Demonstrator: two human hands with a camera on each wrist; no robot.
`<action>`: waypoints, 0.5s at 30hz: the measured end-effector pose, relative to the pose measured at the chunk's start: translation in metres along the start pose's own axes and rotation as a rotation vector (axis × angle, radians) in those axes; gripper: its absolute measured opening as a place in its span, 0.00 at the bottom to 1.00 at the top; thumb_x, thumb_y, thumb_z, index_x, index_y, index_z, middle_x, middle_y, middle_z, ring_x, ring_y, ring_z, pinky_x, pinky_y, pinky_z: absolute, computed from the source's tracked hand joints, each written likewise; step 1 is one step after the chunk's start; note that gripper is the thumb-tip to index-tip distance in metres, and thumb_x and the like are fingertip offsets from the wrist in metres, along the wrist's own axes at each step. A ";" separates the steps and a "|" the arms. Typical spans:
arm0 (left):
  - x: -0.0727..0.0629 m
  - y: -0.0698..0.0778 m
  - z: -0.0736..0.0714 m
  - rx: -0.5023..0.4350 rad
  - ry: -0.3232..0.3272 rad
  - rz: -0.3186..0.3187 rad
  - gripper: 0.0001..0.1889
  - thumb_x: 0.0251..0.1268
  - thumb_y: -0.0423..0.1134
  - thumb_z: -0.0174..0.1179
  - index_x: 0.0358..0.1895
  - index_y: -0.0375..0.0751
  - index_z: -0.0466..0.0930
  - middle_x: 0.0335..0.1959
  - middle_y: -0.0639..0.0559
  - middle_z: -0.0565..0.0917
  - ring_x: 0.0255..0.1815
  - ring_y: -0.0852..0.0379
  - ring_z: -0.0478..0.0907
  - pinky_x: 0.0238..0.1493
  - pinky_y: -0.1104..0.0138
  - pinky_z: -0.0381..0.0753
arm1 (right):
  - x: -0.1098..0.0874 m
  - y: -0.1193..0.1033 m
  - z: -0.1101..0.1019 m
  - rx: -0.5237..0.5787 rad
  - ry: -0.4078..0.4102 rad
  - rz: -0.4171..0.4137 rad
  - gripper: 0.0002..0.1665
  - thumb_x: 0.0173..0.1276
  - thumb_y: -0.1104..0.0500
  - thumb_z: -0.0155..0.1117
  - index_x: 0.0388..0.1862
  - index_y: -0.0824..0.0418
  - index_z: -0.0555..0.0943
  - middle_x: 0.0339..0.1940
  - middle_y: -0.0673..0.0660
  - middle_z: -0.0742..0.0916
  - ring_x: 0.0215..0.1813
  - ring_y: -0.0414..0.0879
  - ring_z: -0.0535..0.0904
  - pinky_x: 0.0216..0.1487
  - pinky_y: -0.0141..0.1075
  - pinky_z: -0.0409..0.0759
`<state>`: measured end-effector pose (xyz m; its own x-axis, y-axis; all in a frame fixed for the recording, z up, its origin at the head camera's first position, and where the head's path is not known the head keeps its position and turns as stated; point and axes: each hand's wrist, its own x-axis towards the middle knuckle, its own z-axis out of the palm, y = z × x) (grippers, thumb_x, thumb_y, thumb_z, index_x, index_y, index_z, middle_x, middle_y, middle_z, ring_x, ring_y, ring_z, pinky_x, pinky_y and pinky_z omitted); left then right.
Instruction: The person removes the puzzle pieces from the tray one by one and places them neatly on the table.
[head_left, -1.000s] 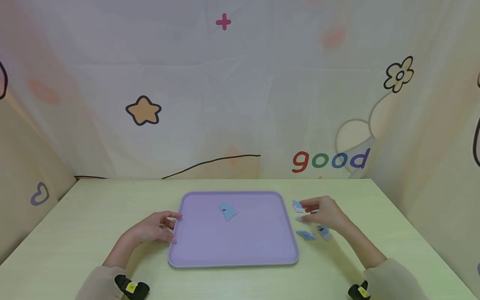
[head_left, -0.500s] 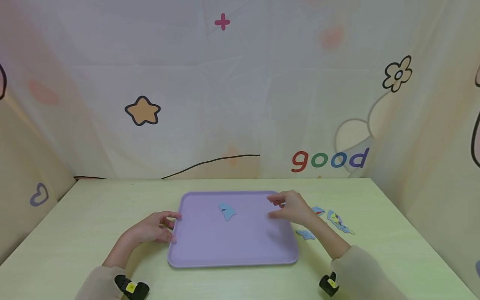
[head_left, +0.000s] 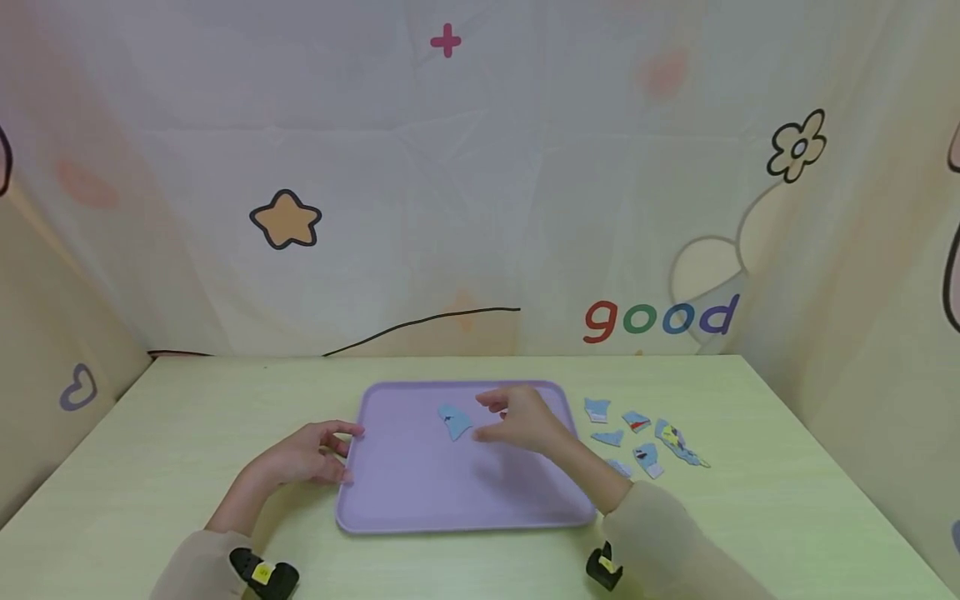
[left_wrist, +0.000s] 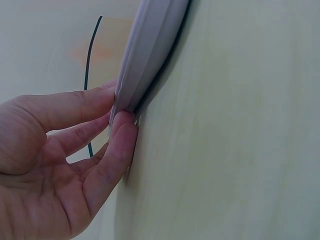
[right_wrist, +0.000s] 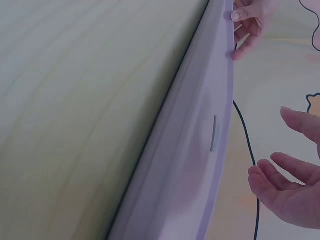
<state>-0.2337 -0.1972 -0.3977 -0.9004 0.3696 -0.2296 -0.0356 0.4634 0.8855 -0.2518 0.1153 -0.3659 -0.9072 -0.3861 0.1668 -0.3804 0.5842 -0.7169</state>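
A light blue, irregular flat piece (head_left: 454,422), like a jigsaw piece, lies on the purple tray (head_left: 420,492). In the right wrist view the piece (right_wrist: 215,133) shows almost edge-on. Over the tray, just right of this piece, is my right hand (head_left: 517,418). Its thumb and fingers stand apart with nothing between them; in its wrist view the hand (right_wrist: 287,180) is also bare. At the tray's left side my left hand (head_left: 307,454) holds the rim. Up close, the left hand (left_wrist: 65,155) has its fingertips against the tray's edge (left_wrist: 145,60).
Right of the tray several printed pieces lie on the pale table (head_left: 765,500): a blue-white piece (head_left: 597,409), a piece with red (head_left: 637,422), and a longer yellow-blue piece (head_left: 675,440). The right forearm partly covers the nearest one. A patterned cloth (head_left: 480,208) hangs behind.
My right hand has moved left from the pieces beside the tray to above the tray, near the lone piece. The pieces it covered now show. My left hand stays at the rim.
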 end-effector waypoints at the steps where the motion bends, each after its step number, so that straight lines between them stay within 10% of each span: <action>1: 0.000 0.000 0.000 -0.002 -0.001 0.001 0.33 0.46 0.24 0.65 0.59 0.29 0.64 0.38 0.41 0.69 0.30 0.54 0.72 0.32 0.65 0.76 | 0.002 -0.001 0.003 0.002 0.007 0.009 0.29 0.45 0.62 0.73 0.48 0.72 0.79 0.46 0.65 0.83 0.47 0.56 0.79 0.48 0.43 0.76; 15: 0.001 -0.002 -0.001 0.011 -0.001 -0.002 0.33 0.46 0.25 0.66 0.60 0.30 0.64 0.39 0.41 0.70 0.31 0.54 0.72 0.33 0.65 0.76 | 0.014 -0.008 0.039 0.009 0.107 0.089 0.29 0.45 0.61 0.74 0.46 0.73 0.79 0.46 0.63 0.83 0.49 0.56 0.77 0.47 0.42 0.76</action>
<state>-0.2350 -0.1981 -0.3990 -0.8997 0.3700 -0.2317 -0.0325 0.4725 0.8807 -0.2539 0.0774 -0.3841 -0.9516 -0.2538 0.1732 -0.2961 0.6065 -0.7379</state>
